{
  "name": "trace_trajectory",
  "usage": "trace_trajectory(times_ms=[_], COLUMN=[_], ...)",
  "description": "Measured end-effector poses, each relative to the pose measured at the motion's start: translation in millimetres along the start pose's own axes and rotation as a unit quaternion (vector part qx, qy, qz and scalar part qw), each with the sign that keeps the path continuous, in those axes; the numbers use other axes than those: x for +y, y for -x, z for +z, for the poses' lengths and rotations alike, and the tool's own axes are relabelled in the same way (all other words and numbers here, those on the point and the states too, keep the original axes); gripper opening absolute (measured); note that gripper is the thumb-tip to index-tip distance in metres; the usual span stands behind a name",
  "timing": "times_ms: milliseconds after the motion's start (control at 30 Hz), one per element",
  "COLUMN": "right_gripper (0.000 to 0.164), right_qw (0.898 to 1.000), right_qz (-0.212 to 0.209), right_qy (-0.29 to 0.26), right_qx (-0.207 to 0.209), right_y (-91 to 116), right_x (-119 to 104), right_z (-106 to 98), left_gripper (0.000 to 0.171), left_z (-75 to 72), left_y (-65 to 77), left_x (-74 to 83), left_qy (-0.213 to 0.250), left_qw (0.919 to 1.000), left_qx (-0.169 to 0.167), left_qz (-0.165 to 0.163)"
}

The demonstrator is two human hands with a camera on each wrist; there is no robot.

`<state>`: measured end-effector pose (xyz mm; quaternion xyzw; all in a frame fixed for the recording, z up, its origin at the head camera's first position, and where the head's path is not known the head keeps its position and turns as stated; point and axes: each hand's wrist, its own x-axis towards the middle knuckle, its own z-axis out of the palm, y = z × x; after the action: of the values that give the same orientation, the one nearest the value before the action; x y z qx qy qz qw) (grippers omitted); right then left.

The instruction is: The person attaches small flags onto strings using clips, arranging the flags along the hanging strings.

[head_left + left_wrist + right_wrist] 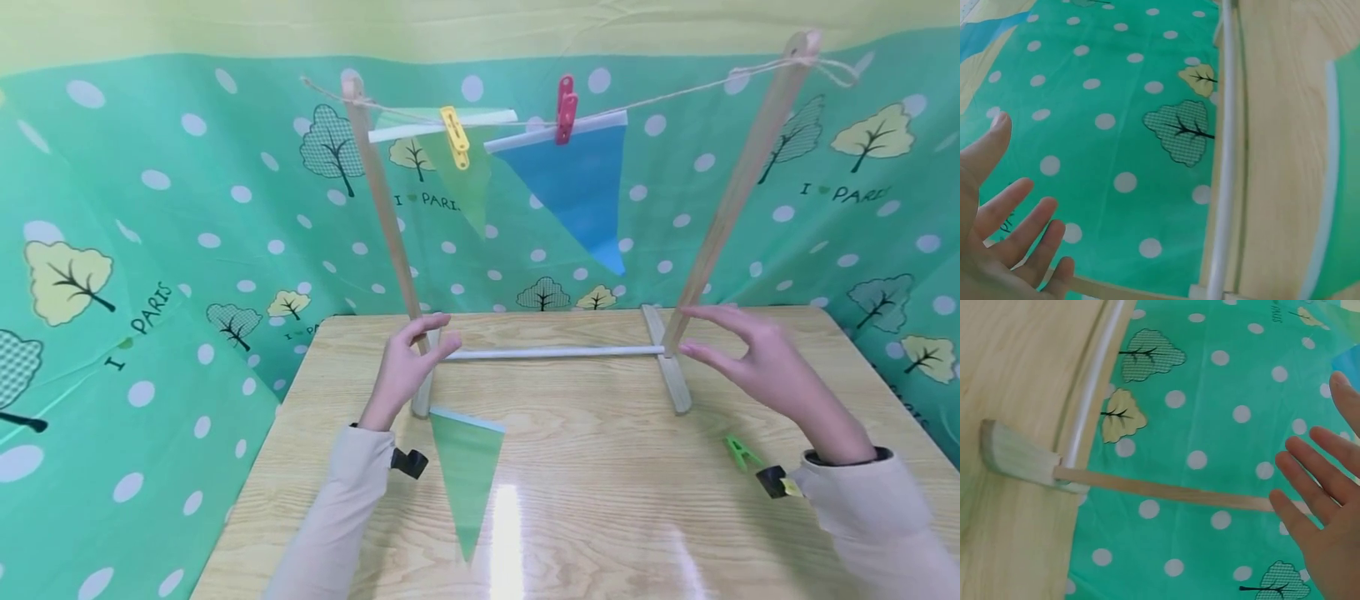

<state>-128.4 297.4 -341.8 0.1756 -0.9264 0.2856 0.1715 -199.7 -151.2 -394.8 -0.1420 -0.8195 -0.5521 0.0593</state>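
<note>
Green cloth (pixel 240 225) behind, white dots and printed trees, a pale yellow band along its top; pale wooden table (pixel 592 450) in front, light glaring off its near side. Two wooden posts stand toward the back, left post (pixel 390 217) and right post (pixel 742 183), each on a flat foot, a white rod (pixel 555 353) running between them low down. String (pixel 675 98) tied near both post tops, sagging a little. On it: a yellow clip (pixel 454 137) with a green flag (pixel 474 196), then a pink clip (pixel 566 108) with a blue flag (pixel 581 187), both points down. My left hand (pixel 405 362) is beside the left post, thumb and fingers apart. My right hand (pixel 757 354) is at the right post, likewise spread; contact with the wood, cannot tell. Second green flag (pixel 468 471) lies on the table near my left sleeve (pixel 330 492); green clip (pixel 740 452) lies below my right hand.
</note>
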Motion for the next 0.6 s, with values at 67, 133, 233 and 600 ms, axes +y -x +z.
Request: trace_trajectory(times_ms=[67, 133, 233, 600], right_gripper=[0.054, 0.056, 0.057, 0.064], right_qw=[1.0, 0.999, 0.997, 0.983], right_qz=[0.001, 0.012, 0.029, 0.078], right_qy=[-0.003, -0.013, -0.026, -0.041], right_qx=[-0.017, -0.038, -0.072, -0.162], right_y=[3, 6, 9, 33], right_x=[3, 5, 10, 26], right_z=[0, 0, 2, 7], left_gripper=[0.052, 0.056, 0.062, 0.055], left_z=[0.4, 0.5, 0.4, 3.4], left_y=[2.8, 5.9, 9.9, 16.9], left_x=[-3.6, -7.5, -14.7, -39.4], left_qy=[-0.007, -0.015, -0.03, -0.061], left_qw=[0.9999, 0.9992, 0.9972, 0.9948], left_qx=[-0.012, -0.028, -0.054, -0.081], left_qz=[-0.009, -0.024, -0.042, -0.009])
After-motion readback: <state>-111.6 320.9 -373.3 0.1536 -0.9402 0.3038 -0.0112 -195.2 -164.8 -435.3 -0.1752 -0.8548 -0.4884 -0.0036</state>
